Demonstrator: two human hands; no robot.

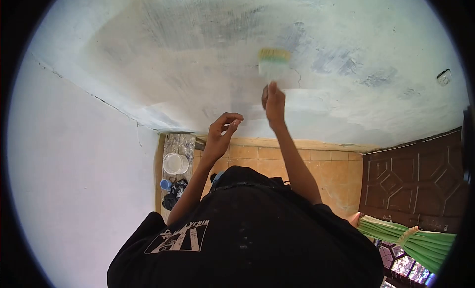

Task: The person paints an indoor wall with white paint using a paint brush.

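Observation:
My right hand (274,104) is raised in front of the wall (208,80), fingers closed round the handle of a wide paintbrush (274,64). The brush is blurred, with a yellow and green band at its upper end and a pale part below; it overlaps a patchy, grey-stained stretch of wall near a thin crack. Lower and to the left, my left hand (223,133) hovers with loosely curled fingers, its thumb near the fingertips, and nothing shows in it.
At left, a paint-spotted wooden bench (185,143) carries a white bucket (175,163), a blue cup (166,184) and dark cloth (173,195). A wall socket (444,77), brown panelled door (410,171) and green curtain (420,243) are at right. Orange tiles (277,166) cover the floor.

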